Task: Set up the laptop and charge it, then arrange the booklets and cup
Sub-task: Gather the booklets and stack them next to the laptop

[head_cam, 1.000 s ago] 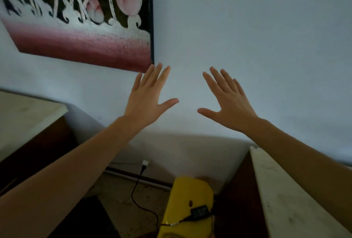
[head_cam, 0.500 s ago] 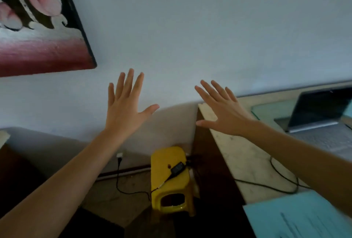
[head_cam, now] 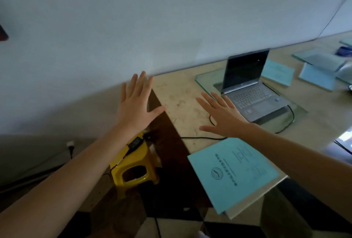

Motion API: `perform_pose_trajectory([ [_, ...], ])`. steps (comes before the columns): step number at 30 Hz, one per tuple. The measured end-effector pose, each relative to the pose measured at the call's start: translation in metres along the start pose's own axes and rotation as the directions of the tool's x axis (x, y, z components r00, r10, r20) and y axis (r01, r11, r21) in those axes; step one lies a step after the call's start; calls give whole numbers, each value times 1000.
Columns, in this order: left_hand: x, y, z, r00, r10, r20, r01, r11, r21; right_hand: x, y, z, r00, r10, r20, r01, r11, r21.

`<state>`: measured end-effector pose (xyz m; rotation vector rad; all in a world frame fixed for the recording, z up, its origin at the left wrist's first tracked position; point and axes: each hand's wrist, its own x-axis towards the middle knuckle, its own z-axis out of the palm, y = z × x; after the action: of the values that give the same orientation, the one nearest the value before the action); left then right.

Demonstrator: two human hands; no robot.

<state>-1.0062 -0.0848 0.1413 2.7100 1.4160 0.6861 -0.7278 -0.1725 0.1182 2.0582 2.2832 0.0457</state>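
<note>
On the desk: laptop (head_cam: 253, 89) stands open on a glass sheet, cable trailing off the left edge toward a yellow stool (head_cam: 133, 163).
Booklets: nearest one (head_cam: 234, 171) overhangs the front edge; slide it inward first, probably.
Cup: cannot tell where.
Left hand (head_cam: 136, 108): spread flat, empty, touching nothing.
Right hand (head_cam: 222, 117): spread flat, empty, above the desk.

Laptop (head_cam: 251, 89) sits open on a glass slab (head_cam: 207, 80) near the back edge of the table (head_cam: 179, 102). One booklet (head_cam: 233, 173) hangs over the front-left corner, two more (head_cam: 278, 73) (head_cam: 317, 76) lie right of the laptop. A stool (head_cam: 133, 163) stands on the floor off the table's left edge, charger (head_cam: 134, 142) on top.
</note>
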Motion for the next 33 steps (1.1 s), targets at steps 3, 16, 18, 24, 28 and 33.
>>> perform_pose_trajectory([
  [3, -2, 27, 25, 999, -1, 52, 2, 1000, -15, -20, 29, 22, 994, -25, 105, 19, 998, 58],
  [16, 4, 167, 113, 938, -312, 149, 312, 950, 27, -29, 137, 123, 845, -346, 407, 287, 937, 200],
  [18, -14, 182, 127, 893, -409, 187, 418, 908, -9, -24, 139, 134, 801, -416, 430, 351, 909, 225],
  [24, -91, 204, 160, 509, -665, 546, 817, 572, -66, -6, 136, 164, 699, -492, 519, 468, 863, 188],
  [28, -146, 201, 185, 206, -644, 737, 930, 362, 56, -8, 126, 180, 750, -470, 466, 478, 871, 111],
  [33, -184, 212, 213, 152, -546, 824, 937, 345, 55, -16, 122, 186, 821, -414, 393, 407, 907, 106],
])
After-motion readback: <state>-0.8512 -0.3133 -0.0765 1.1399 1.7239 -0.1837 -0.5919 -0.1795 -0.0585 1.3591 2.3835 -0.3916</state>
